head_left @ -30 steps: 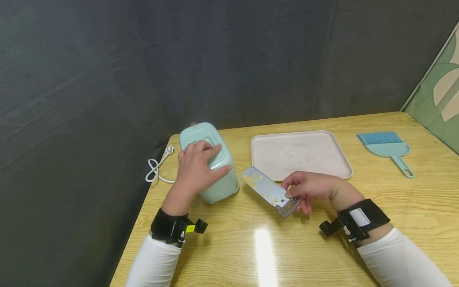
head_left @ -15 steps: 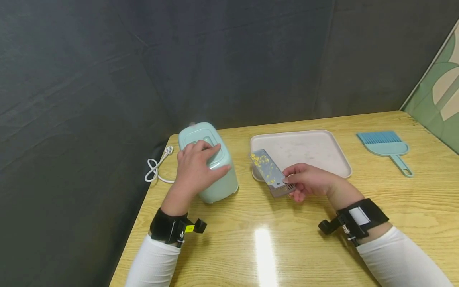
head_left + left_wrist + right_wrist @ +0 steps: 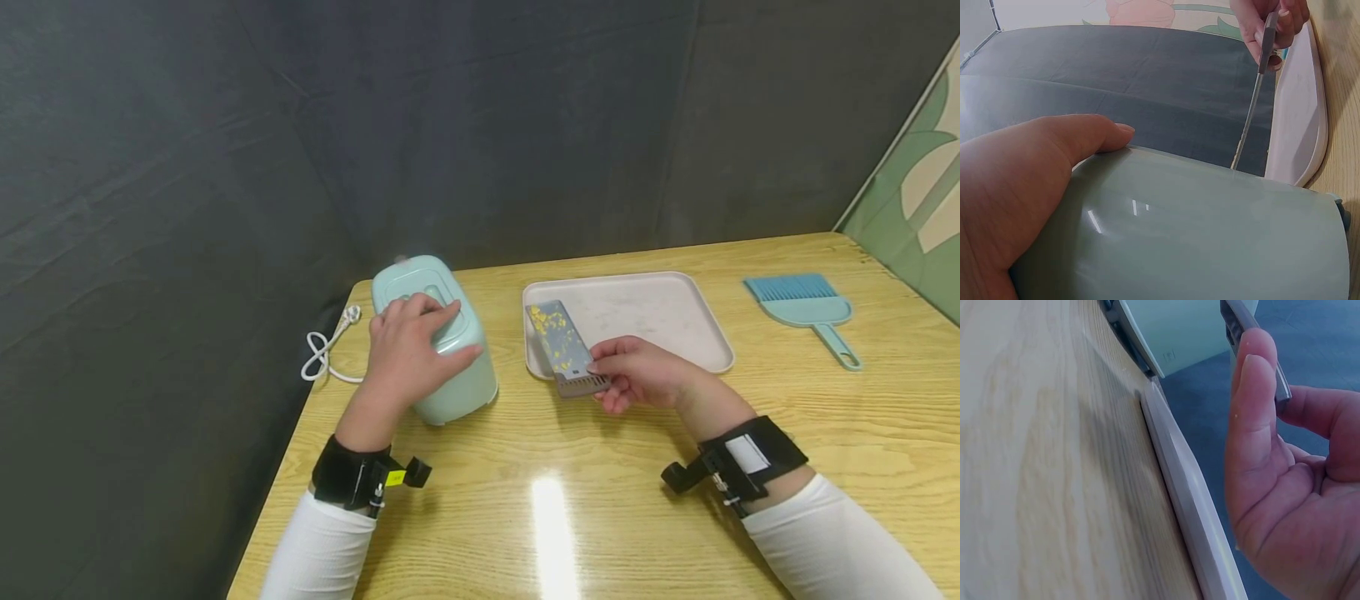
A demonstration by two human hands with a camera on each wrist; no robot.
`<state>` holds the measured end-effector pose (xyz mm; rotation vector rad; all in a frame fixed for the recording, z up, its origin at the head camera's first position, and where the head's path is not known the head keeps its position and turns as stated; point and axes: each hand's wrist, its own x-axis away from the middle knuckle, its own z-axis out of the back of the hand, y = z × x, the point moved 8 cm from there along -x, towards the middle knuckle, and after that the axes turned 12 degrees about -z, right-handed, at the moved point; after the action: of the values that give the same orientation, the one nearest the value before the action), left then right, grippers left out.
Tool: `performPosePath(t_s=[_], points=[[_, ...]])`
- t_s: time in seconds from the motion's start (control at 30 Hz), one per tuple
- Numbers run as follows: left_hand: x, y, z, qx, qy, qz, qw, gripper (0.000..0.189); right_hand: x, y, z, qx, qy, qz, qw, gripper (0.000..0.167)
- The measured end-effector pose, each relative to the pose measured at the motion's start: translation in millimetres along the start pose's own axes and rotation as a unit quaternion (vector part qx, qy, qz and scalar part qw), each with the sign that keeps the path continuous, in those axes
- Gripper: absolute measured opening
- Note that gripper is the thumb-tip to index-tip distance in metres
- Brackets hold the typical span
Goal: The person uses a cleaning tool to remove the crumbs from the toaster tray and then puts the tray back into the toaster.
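A mint-green toaster (image 3: 457,392) stands at the left of the table, its top partly hidden by my left hand (image 3: 408,354). That hand rests spread across the top, and in the left wrist view its thumb (image 3: 1100,134) lies along the upper edge of the casing. Just right of the toaster, my right hand (image 3: 641,375) pinches a flat grey crumb tray (image 3: 562,337) by its slotted end. Yellow crumbs are scattered over the crumb tray. It is held up off the table, and its far end overlaps the pale serving tray in the head view.
The pale rectangular serving tray (image 3: 637,308) lies on the wooden table (image 3: 465,508). To its right is a blue dustpan brush (image 3: 806,308). A white power cord (image 3: 321,354) with a plug lies left of the toaster. Dark cloth (image 3: 510,133) hangs behind the table.
My right hand has moved slightly away from me and to the left with the crumb tray, which has turned and now points more toward the back. My left hand stays on the toaster.
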<state>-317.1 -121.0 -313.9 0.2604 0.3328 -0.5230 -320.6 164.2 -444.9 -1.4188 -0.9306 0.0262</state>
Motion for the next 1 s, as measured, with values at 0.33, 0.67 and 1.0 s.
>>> performPosePath(t_s=[0.33, 0.67, 1.0], points=[[-0.9, 1.4, -0.4, 0.003, -0.001, -0.007, 1.0, 0.072, 4.5, -7.7, -8.3, -0.022, 0.002, 0.021, 0.9995, 0.013], [1.7, -0.4, -0.5, 0.007, 0.005, -0.013, 0.9999, 0.072, 8.5, -17.6, -18.3, -0.046, 0.012, 0.036, 0.9982, 0.016], [1.3, 1.0, 1.0, 0.011, 0.007, -0.015, 0.9998, 0.07, 10.3, -23.5, -24.0, -0.086, 0.008, 0.055, 0.9947, 0.01]])
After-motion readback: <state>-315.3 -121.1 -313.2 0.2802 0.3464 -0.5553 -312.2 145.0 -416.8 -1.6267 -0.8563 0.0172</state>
